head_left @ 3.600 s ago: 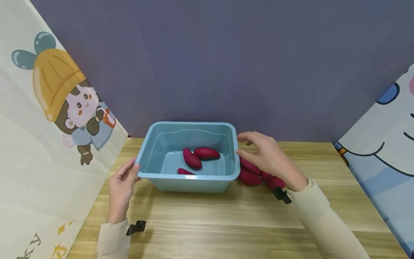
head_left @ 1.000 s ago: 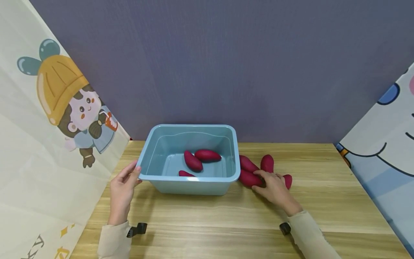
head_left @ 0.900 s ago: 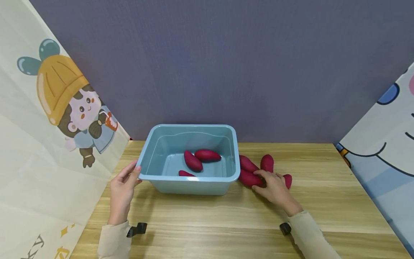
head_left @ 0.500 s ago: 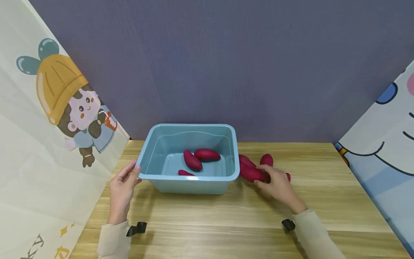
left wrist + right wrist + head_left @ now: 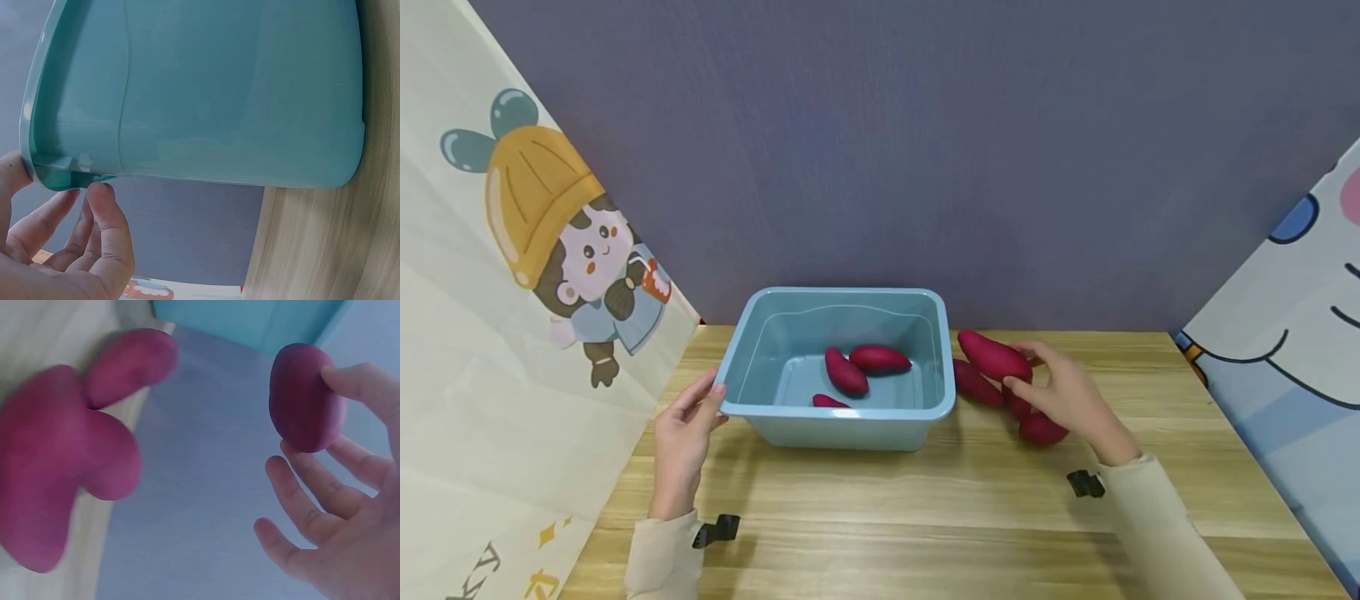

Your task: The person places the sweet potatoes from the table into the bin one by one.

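Observation:
My left hand (image 5: 683,442) pinches the rim at the near left corner of a blue plastic bin (image 5: 842,412); the left wrist view shows thumb and fingers on either side of that bin edge (image 5: 31,144). Between the thumb and fingertips of my right hand (image 5: 1075,404) is a purple-red sweet potato (image 5: 988,355), held above the table just right of the bin. In the right wrist view this sweet potato (image 5: 303,394) hangs apart from the others. Inside the bin lie three sweet potatoes (image 5: 846,372), one partly hidden by the front wall.
Below my right hand, more sweet potatoes (image 5: 976,386) lie bunched on the wooden table (image 5: 880,517), close to the bin's right side. A dark blue-grey wall (image 5: 880,150) stands right behind the bin. Printed cloth panels (image 5: 467,317) border the left and right sides.
My right hand has gripped a sweet potato from the pile and lifted it up and back, off the table. The left hand and the bin have stayed in place.

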Available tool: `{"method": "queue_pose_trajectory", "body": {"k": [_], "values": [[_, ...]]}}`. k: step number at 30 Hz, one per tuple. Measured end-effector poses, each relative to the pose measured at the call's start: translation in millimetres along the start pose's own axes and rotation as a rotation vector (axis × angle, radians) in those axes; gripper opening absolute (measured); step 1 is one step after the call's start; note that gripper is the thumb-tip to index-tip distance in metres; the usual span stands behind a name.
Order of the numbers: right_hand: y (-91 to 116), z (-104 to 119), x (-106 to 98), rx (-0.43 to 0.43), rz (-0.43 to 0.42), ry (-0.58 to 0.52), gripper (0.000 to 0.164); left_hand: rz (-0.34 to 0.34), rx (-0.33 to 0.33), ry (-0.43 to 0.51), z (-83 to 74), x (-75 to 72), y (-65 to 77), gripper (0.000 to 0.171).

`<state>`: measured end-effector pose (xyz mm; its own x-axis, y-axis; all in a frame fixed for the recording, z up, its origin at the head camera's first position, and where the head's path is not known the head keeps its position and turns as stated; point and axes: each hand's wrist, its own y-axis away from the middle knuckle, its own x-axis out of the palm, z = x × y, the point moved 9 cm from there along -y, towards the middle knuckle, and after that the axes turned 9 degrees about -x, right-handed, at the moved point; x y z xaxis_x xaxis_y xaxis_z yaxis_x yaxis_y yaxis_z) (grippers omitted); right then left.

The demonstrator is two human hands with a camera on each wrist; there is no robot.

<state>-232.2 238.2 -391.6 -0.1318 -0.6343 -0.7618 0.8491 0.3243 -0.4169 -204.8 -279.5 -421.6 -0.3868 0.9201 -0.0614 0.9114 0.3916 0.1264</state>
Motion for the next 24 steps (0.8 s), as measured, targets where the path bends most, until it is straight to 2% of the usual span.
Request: {"method": "queue_pose_trajectory", "body": {"k": [9, 13, 18, 24], "values": [[-32.9, 30.6, -26.2, -0.127, -0.054, 0.001, 0.047, -0.009, 0.003, -0.008, 1.6, -0.2, -1.1, 0.047], [-55.5, 48.1, -31.2, -0.129, -0.030, 0.007, 0.047, -0.009, 0.001, -0.001, 2.0, -0.3, -0.7, 0.047], [-90.0, 71.1, -24.3, -0.134, 0.028, -0.037, 0.048, -0.014, 0.000, 0.014, 1.8, -0.9, 0.2, 0.047], [-127.4, 102.1, 0.6, -0.188, 0.111, -0.094, 0.050, -0.004, 0.004, 0.016, 1.3, 0.6, 0.0, 0.049]]}}
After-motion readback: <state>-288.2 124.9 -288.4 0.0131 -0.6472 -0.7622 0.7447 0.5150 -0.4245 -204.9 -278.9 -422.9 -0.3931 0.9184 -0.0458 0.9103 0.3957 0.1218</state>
